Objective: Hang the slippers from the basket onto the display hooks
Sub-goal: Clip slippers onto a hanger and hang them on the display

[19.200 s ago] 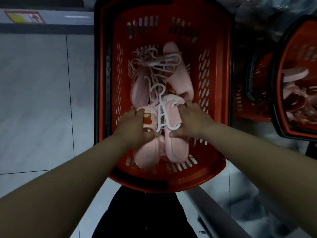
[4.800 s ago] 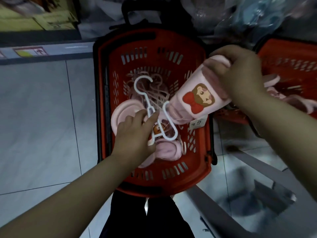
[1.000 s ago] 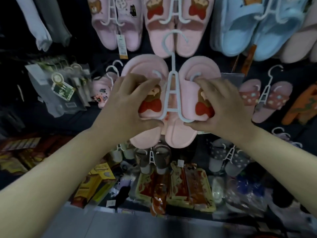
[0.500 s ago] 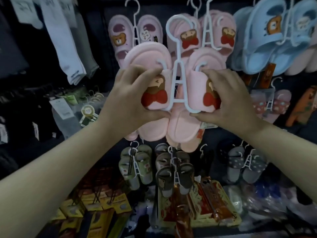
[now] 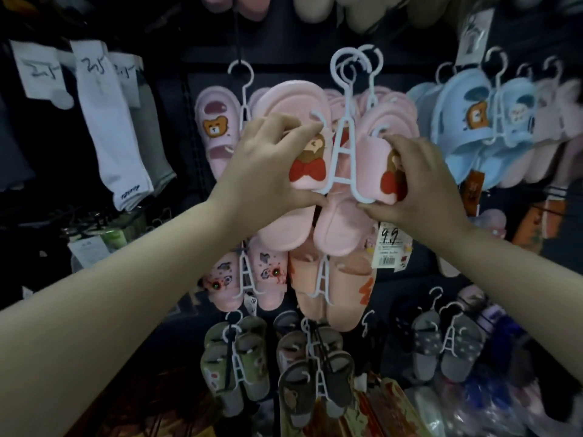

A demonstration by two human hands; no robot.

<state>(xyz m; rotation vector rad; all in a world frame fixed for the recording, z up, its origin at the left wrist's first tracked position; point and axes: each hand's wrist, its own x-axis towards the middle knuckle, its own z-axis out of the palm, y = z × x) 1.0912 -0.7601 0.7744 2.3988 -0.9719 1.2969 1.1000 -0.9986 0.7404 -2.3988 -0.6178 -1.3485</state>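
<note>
The top of the rack is cut off; only the toes of the pale footwear up there show. The white hanger (image 5: 344,146) ends in a loop that overlaps the other hanger loops (image 5: 367,63) behind it. The display hook behind them cannot be made out, so whether the hanger is on it cannot be told. The frame's lower corners are dark and blurred, and the packets (image 5: 391,411) there are unreadable.

You hold the pink slippers (image 5: 293,99) raised against the rack, clipped on that hanger. Your left hand (image 5: 265,165) grips the left strap, fingers curled over the top and thumb under it. Your right hand (image 5: 422,190) grips the right strap the same way and covers most of its bear print. A price tag (image 5: 389,247) hangs below the right slipper.

A stack of matching pink pairs (image 5: 397,102) sits directly behind yours, touching or nearly so. A pink bear pair (image 5: 216,127) is just to the left, partly behind your left hand. Blue slippers (image 5: 467,130) hang to the right and white socks (image 5: 110,121) far left. Below are peach slippers (image 5: 334,288), green ones (image 5: 233,357), dark ones (image 5: 315,373) and grey ones (image 5: 448,348).
</note>
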